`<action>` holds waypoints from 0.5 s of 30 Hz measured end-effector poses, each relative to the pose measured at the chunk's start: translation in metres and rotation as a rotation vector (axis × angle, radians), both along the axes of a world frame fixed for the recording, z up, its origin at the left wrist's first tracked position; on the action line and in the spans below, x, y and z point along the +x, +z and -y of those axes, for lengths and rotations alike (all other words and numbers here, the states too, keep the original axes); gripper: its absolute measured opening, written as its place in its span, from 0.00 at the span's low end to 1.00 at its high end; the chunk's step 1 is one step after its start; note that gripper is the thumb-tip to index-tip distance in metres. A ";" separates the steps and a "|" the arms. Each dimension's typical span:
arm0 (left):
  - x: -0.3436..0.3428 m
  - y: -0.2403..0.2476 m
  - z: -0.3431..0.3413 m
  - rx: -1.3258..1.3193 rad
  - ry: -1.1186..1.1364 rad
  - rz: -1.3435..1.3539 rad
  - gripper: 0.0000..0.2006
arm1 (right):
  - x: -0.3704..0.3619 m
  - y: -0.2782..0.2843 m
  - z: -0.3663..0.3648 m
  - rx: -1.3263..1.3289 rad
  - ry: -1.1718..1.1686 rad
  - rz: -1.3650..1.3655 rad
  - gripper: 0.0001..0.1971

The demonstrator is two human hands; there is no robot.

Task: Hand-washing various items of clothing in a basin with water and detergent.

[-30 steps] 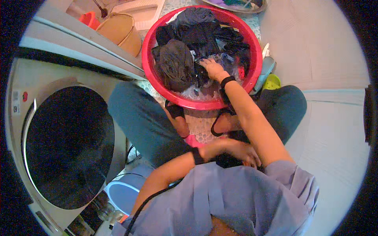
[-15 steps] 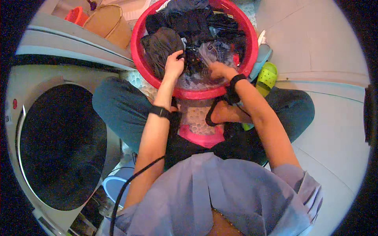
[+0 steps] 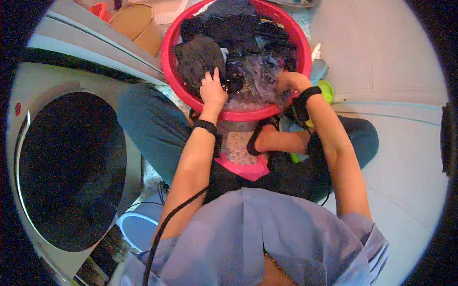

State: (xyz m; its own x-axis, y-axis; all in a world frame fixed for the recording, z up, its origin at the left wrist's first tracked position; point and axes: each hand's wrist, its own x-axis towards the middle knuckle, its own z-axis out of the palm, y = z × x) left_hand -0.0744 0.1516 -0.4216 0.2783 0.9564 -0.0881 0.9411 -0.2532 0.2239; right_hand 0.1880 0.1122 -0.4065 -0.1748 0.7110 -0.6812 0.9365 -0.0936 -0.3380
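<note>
A round red tub (image 3: 168, 66) in front of me holds wet dark clothes (image 3: 234, 28) and some soapy water. My left hand (image 3: 213, 89) rests on a dark brown garment (image 3: 202, 57) at the tub's near left, fingers stretched and apart. At the near right, my right hand (image 3: 292, 83) is curled at the edge of a wet grey garment (image 3: 261, 76) with dark lettering. Its fingertips are partly hidden, but the hand looks closed on that cloth. The grey garment lies spread in the water between my hands.
A front-loading washing machine (image 3: 71, 171) with a dark round door is at my left. Near it sit a light blue basin (image 3: 138, 229) and a brown basket (image 3: 136, 28). Green clogs (image 3: 326, 90) lie right of the tub. A black cable (image 3: 176, 209) crosses my left arm.
My right hand has moved right, and the grey garment now lies more spread out. My left hand has shifted slightly down and right, its fingers straightening on the brown cloth.
</note>
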 end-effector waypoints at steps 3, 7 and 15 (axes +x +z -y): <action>0.000 0.017 -0.016 -0.006 0.014 -0.038 0.43 | -0.030 -0.020 -0.033 0.306 -0.028 0.035 0.15; -0.035 0.006 -0.038 -0.053 0.206 -0.005 0.46 | -0.082 -0.047 -0.056 0.280 0.021 0.164 0.14; -0.041 -0.019 -0.050 0.026 0.395 0.250 0.40 | -0.087 -0.123 -0.010 0.255 0.013 0.312 0.12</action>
